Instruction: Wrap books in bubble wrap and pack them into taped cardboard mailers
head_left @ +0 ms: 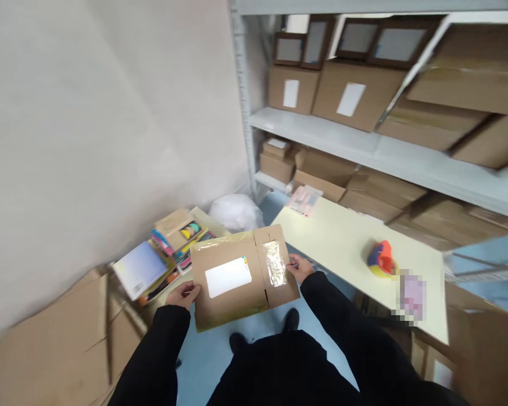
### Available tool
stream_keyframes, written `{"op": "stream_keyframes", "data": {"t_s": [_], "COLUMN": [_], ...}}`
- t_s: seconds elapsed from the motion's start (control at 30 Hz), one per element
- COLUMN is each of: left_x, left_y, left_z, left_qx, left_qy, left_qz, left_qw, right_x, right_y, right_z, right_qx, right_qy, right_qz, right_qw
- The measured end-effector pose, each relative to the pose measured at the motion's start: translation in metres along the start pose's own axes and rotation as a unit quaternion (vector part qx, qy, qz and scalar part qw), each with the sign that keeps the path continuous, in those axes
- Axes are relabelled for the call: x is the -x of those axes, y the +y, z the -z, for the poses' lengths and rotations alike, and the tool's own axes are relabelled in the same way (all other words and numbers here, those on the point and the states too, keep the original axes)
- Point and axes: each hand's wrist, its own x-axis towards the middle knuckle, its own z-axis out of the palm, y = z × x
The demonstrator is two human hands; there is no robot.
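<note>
A flattened cardboard box point(232, 301) is held up in front of me, tilted a little, above the blue floor. It bears a white label point(227, 276) and shiny clear tape point(275, 264) on its right flap. My left hand point(183, 294) pinches the box's left edge between thumb and fingers. On the opposite edge, my right hand point(301, 268) grips the flap in the same way. The fingers behind the cardboard are partly hidden.
A pale table point(338, 242) on the right carries a tape dispenser point(381, 259) and a plastic packet point(305, 200). Books point(141, 268) are stacked at left, near a white bag point(237, 212). Metal shelving point(313, 127) with cartons stands behind; flattened cardboard point(59, 344) leans lower left.
</note>
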Motion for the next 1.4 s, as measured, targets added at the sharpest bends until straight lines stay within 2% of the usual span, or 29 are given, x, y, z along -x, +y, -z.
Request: {"op": "stream_keyframes", "data": {"t_s": [0.13, 0.2, 0.27, 0.43, 0.6, 0.77, 0.9, 1.03, 1.13, 1.23, 1.4], "left_x": [-0.009, -0.012, -0.019, -0.041, -0.068, -0.099, -0.120, -0.137, -0.146, -0.150, -0.147], "left_y": [0.083, 0.116, 0.142, 0.185, 0.213, 0.239, 0.259, 0.277, 0.287, 0.295, 0.295], "left_z": [-0.113, -0.160, -0.199, -0.277, -0.338, -0.378, -0.399, -0.416, -0.424, -0.428, -0.425], "left_qx": [-0.059, -0.057, -0.056, -0.078, -0.117, -0.129, -0.133, -0.153, -0.188, -0.214, -0.228], "left_qy": [-0.049, -0.075, -0.104, -0.191, -0.247, -0.301, -0.329, -0.328, -0.328, -0.329, -0.276], "left_qz": [-0.080, -0.091, -0.099, -0.131, -0.176, -0.220, -0.242, -0.270, -0.303, -0.349, -0.396], "left_qw": [0.994, 0.991, 0.988, 0.970, 0.946, 0.919, 0.903, 0.892, 0.875, 0.851, 0.846], "right_x": [0.008, 0.011, 0.014, 0.018, 0.011, -0.009, -0.026, -0.038, -0.046, -0.054, -0.063], "right_y": [0.071, 0.101, 0.124, 0.161, 0.179, 0.178, 0.176, 0.184, 0.193, 0.198, 0.203], "right_z": [0.085, 0.118, 0.145, 0.193, 0.208, 0.213, 0.217, 0.221, 0.230, 0.245, 0.273], "right_qx": [-0.024, -0.043, -0.067, -0.064, -0.039, -0.061, -0.091, -0.132, -0.192, -0.248, -0.236], "right_qy": [0.104, 0.129, 0.141, 0.184, 0.265, 0.312, 0.347, 0.355, 0.341, 0.327, 0.292], "right_qz": [-0.076, -0.109, -0.129, -0.148, -0.205, -0.235, -0.248, -0.255, -0.268, -0.234, -0.141], "right_qw": [0.991, 0.985, 0.979, 0.970, 0.941, 0.919, 0.900, 0.890, 0.880, 0.881, 0.916]}}
